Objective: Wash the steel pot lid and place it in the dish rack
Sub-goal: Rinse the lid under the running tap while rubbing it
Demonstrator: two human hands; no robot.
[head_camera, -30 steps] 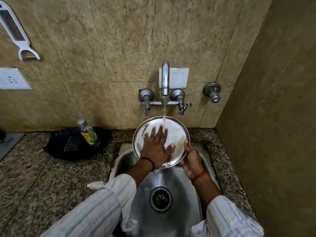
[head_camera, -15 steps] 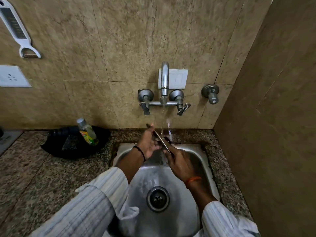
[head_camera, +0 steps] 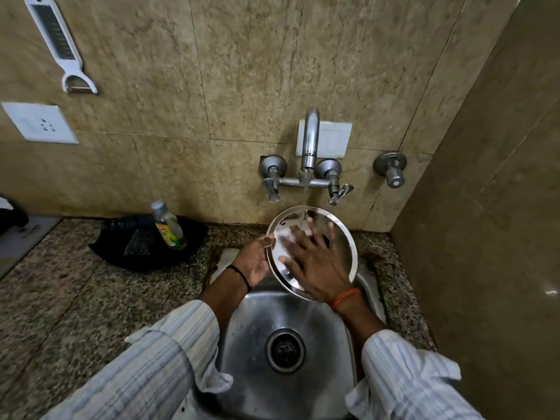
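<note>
Head view: a green-labelled bottle (head_camera: 169, 227) leans in a black tray (head_camera: 121, 253) on the speckled granite counter (head_camera: 75, 298), left of the steel sink (head_camera: 303, 322). Water from the tap (head_camera: 309, 140) hits the round, shiny steel pot lid (head_camera: 342, 237), tilted over the sink. Left hand (head_camera: 253, 259) grips its rim; right hand (head_camera: 318, 262) lies flat on it, fingers spread.

Round shiny steel pot lid (head_camera: 339, 237) — tilted up, wet, under running water — over the sink's back edge
</note>
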